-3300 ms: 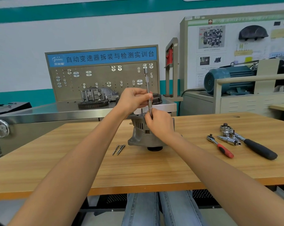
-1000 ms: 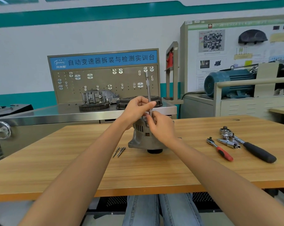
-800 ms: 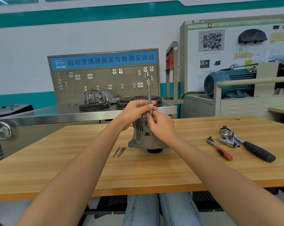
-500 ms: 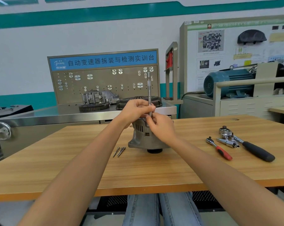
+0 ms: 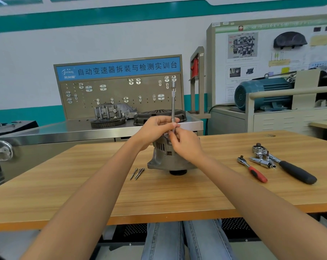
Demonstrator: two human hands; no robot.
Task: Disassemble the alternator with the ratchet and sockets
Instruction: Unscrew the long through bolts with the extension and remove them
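Standing upright near the middle of the wooden table [image 5: 177,196], pulley end down: the grey alternator [image 5: 164,156], half hidden behind both hands. Rising straight up from its top, a slim chrome extension bar [image 5: 173,102] with a knurled band and a socket-like end at the top. Pinching that bar low on its shaft from the left, the left hand [image 5: 155,128], fingers curled round it. Pinching the same bar just beneath, from the right, the right hand [image 5: 187,145], its fingertips [image 5: 173,135] closed on the shaft just above the housing. Lying loose on the table just left of the alternator, side by side: three long bolts [image 5: 138,173]. Resting well apart to the right: a small red-handled ratchet [image 5: 252,170], a larger black-handled ratchet [image 5: 290,168], and between them a chrome cluster of sockets and adapters [image 5: 261,160], touching one another. Behind the table, a steel bench [image 5: 55,130] with a pegboard [image 5: 119,94], a gear housing [image 5: 112,113] and a dark clutch cover [image 5: 155,115].
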